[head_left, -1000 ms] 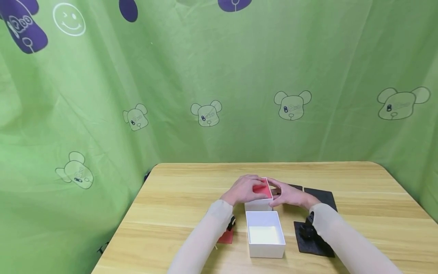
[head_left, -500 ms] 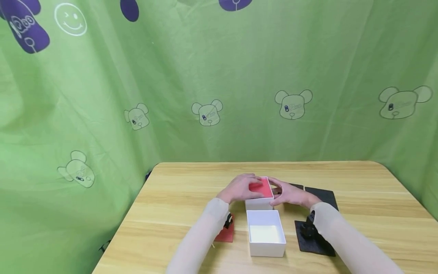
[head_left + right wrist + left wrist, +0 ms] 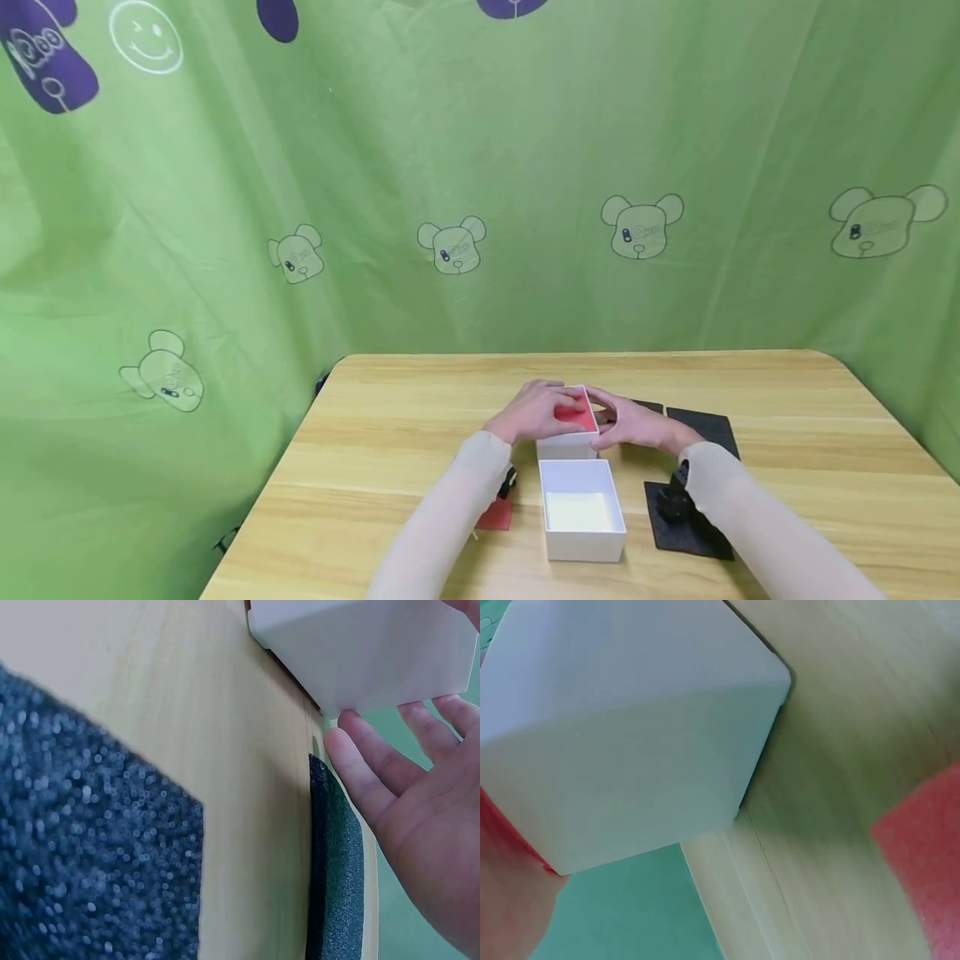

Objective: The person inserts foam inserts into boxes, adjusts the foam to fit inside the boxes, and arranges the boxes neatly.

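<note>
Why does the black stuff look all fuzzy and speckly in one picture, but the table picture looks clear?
Right wrist view: the black foam pad sits so close to the camera that it blurs. Left wrist view: the white box is soft too. Head view: evenly lit and sharp.

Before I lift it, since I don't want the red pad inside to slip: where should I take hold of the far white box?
Probably by its two opposite side walls, coming from left and right. The white box stands upright, open top up, with flat vertical sides and the red pad in it. The left hand and right hand already flank it.
</note>
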The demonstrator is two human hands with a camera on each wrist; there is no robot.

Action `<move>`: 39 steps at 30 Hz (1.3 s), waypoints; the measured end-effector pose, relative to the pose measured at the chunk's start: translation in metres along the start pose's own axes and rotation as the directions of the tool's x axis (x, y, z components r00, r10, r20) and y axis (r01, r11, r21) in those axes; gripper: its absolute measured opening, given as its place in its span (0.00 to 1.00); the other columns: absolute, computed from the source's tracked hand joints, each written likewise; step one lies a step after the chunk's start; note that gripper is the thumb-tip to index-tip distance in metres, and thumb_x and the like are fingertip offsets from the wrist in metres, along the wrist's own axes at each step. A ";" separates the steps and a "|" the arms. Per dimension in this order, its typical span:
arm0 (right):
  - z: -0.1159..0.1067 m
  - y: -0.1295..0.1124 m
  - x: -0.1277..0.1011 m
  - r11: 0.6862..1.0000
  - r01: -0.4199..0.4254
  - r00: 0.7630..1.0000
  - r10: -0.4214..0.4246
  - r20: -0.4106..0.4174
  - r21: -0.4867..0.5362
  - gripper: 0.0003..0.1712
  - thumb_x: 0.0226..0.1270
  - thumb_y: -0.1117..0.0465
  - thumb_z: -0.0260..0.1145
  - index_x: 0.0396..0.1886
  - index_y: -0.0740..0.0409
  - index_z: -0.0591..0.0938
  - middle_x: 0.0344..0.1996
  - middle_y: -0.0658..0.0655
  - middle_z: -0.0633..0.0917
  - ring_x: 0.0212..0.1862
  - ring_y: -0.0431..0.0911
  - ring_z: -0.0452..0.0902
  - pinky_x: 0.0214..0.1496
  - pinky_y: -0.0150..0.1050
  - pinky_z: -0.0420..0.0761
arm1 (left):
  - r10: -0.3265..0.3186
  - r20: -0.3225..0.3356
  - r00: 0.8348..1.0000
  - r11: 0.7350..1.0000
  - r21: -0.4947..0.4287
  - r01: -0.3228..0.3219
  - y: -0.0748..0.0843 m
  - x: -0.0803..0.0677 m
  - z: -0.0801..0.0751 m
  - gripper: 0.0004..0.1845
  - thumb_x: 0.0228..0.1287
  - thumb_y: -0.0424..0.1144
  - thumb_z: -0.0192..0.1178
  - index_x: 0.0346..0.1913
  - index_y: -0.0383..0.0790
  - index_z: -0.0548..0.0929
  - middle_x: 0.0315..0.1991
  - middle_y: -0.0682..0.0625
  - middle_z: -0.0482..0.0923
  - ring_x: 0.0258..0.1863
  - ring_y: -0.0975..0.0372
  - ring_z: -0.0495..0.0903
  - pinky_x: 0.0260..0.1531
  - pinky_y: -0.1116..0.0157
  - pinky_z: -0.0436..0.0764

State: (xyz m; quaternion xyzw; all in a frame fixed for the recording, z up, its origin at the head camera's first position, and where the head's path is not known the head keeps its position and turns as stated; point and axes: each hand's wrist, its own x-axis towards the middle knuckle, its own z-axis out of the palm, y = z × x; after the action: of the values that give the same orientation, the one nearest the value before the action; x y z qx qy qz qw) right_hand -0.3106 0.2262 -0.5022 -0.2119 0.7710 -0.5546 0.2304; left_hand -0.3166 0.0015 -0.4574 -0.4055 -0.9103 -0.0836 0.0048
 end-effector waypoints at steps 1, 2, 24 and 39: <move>0.000 -0.001 0.000 1.000 0.000 1.000 0.000 0.001 -0.002 0.60 0.53 0.61 0.74 0.76 0.55 0.44 0.70 0.69 0.54 0.66 0.64 0.60 0.60 0.48 0.72 | -0.003 0.002 1.000 1.000 0.001 0.003 0.000 0.000 0.000 0.24 0.62 0.59 0.57 0.59 0.55 0.79 0.64 0.63 0.67 0.67 0.60 0.59 0.68 0.61 0.54; 0.000 -0.001 0.000 1.000 0.001 1.000 -0.001 0.002 -0.005 0.60 0.53 0.61 0.74 0.76 0.55 0.44 0.70 0.69 0.54 0.66 0.63 0.59 0.61 0.49 0.72 | -0.006 -0.002 1.000 1.000 -0.009 0.006 -0.001 0.001 0.001 0.24 0.62 0.60 0.57 0.58 0.56 0.79 0.64 0.63 0.68 0.67 0.61 0.59 0.68 0.61 0.54; -0.002 0.001 0.002 1.000 0.027 0.999 -0.027 0.018 0.015 0.60 0.53 0.64 0.73 0.75 0.58 0.42 0.70 0.71 0.53 0.66 0.66 0.58 0.57 0.46 0.75 | -0.130 0.003 0.992 0.977 -0.168 0.128 -0.019 -0.016 -0.001 0.27 0.56 0.56 0.65 0.59 0.53 0.79 0.58 0.61 0.74 0.67 0.62 0.60 0.67 0.61 0.57; -0.002 0.002 0.002 1.000 0.025 1.000 -0.025 0.008 -0.001 0.60 0.53 0.63 0.74 0.75 0.57 0.43 0.72 0.68 0.50 0.64 0.64 0.61 0.58 0.46 0.74 | -0.223 0.022 0.975 0.931 -0.291 0.219 -0.025 -0.031 -0.015 0.28 0.50 0.56 0.70 0.56 0.53 0.80 0.53 0.62 0.76 0.58 0.63 0.70 0.60 0.62 0.68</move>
State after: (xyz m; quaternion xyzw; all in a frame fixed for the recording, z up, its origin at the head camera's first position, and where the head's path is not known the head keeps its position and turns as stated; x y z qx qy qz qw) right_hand -0.3133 0.2269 -0.5042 -0.2240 0.7677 -0.5561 0.2263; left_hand -0.3157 -0.0401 -0.4493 -0.2962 -0.9277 -0.2193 -0.0592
